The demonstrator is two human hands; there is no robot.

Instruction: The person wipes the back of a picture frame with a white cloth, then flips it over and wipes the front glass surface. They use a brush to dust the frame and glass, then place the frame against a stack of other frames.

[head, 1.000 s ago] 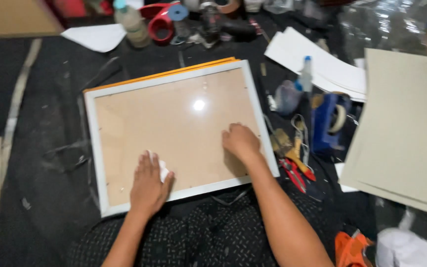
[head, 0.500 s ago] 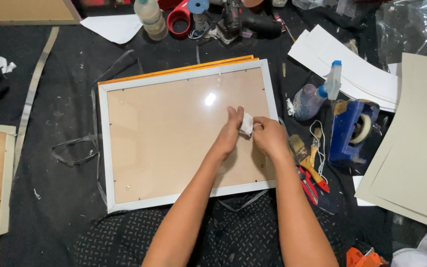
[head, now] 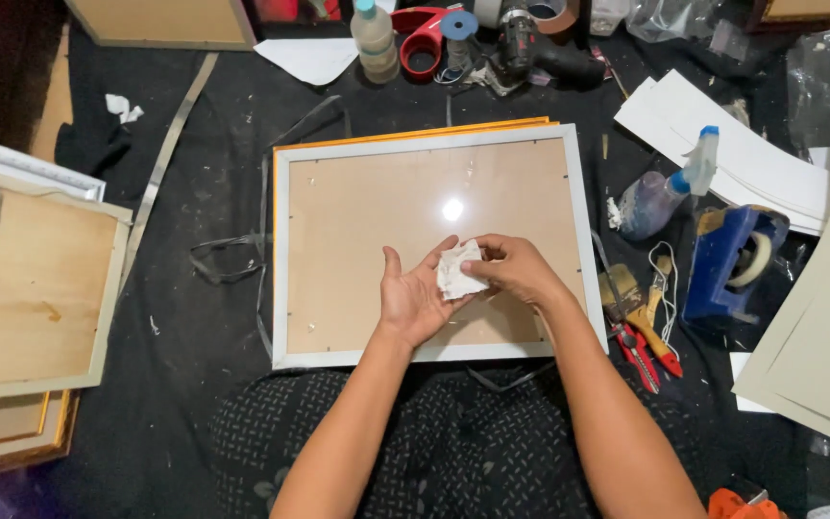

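Two hands work a crumpled white cloth above a white-edged picture frame on the dark floor.

Left hand [head: 417, 300] lies open, palm up, fingers spread, with the white cloth [head: 457, 269] resting against its fingertips; right hand [head: 519, 271] is curled, pinching the cloth's right side between thumb and fingers. Both hover over the lower middle of the picture frame [head: 280, 259], whose glass shows a brown backing and a spot of glare. Beside the frame's right edge lies a spray bottle [head: 660, 197] with pale liquid inside; a blue tape dispenser [head: 730, 259] holding a tape roll stands just past it. At the floor's far edge stands a capped bottle [head: 375, 43] partly filled with cloudy liquid.
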